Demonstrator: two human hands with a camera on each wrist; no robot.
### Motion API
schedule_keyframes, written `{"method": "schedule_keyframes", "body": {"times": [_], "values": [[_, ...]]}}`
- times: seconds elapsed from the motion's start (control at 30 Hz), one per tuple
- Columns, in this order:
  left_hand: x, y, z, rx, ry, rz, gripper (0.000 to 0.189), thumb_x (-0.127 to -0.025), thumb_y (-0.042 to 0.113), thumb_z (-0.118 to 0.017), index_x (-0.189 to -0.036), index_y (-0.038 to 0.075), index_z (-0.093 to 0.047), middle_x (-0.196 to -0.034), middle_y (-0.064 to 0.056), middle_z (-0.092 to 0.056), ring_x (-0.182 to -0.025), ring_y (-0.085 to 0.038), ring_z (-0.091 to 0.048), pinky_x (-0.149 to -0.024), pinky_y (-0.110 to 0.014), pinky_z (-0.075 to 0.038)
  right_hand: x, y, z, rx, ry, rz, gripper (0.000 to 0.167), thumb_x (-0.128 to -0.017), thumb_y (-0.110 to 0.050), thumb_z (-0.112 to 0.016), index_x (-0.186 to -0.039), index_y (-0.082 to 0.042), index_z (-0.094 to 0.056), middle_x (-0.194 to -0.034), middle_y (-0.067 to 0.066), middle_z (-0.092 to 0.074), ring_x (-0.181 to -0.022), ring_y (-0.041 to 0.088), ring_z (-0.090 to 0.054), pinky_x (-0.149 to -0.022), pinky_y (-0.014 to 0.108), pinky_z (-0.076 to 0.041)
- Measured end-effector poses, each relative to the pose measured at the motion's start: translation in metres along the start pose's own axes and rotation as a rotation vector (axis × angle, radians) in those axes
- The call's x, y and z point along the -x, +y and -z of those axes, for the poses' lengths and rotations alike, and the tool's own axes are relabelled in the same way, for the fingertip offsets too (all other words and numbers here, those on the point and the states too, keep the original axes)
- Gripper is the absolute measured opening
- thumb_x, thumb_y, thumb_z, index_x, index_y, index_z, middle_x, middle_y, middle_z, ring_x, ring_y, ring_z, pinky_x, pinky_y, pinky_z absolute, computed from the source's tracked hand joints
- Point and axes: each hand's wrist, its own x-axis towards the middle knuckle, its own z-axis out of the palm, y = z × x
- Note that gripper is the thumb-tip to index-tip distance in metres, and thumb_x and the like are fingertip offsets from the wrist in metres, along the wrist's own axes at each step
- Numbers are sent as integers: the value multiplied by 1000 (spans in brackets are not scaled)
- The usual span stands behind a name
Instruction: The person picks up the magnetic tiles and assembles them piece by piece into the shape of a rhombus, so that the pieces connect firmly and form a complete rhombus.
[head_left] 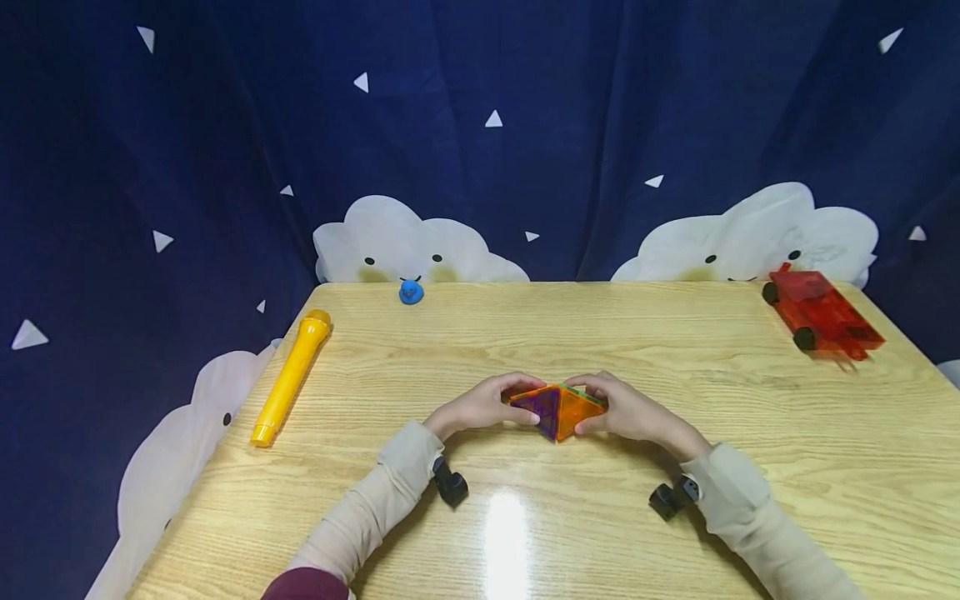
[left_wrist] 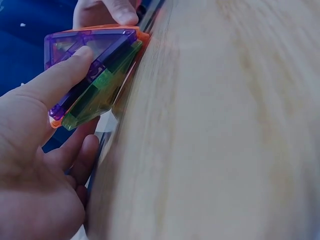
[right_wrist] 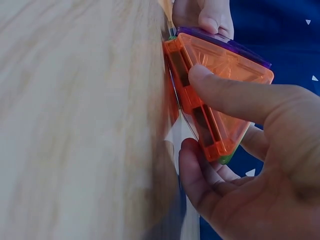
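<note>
Near the middle of the table, both hands hold a small peaked shape of translucent triangular magnetic tiles. My left hand point(head_left: 483, 407) pinches its left side, with the thumb lying on a purple triangle tile point(head_left: 547, 408) and the fingers behind. On the other side my right hand point(head_left: 633, 410) grips the shape, thumb against an orange triangle tile point(head_left: 576, 410). The left wrist view shows a green tile point(left_wrist: 102, 90) beneath the purple one. The purple and orange tiles meet along one edge. Much of the back is hidden by the fingers.
A yellow toy microphone point(head_left: 292, 379) lies along the table's left edge. A small blue rubber duck point(head_left: 410, 292) sits at the back edge. At the far right stands a red translucent toy car point(head_left: 821, 308) with black wheels. A dark blue curtain point(head_left: 450, 167) hangs behind the table.
</note>
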Motion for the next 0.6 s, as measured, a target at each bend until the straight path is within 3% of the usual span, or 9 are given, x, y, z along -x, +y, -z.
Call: {"method": "schedule_keyframes", "body": {"times": [0.3,0.6], "values": [[0,1,-2,1,17,4,49,-88,13,-69,-134,14,-51,-133,-4,-54,-111,-13,-53,-95,-29,-42,0,1,0,12,12,-10,61,-78,-21,-79,-130,-3,-53,-111,20,-53,-100,31,-51,-86,52,-44],[-1,2,-5,-26,86,10,48,-90,20,-67,-135,17,-51,-126,-3,-56,-98,-14,-54,-87,-29,-43,-3,4,-1,17,38,1,61,-78,-21,-79,-130,-1,-52,-107,17,-54,-92,24,-50,-78,39,-44]]}}
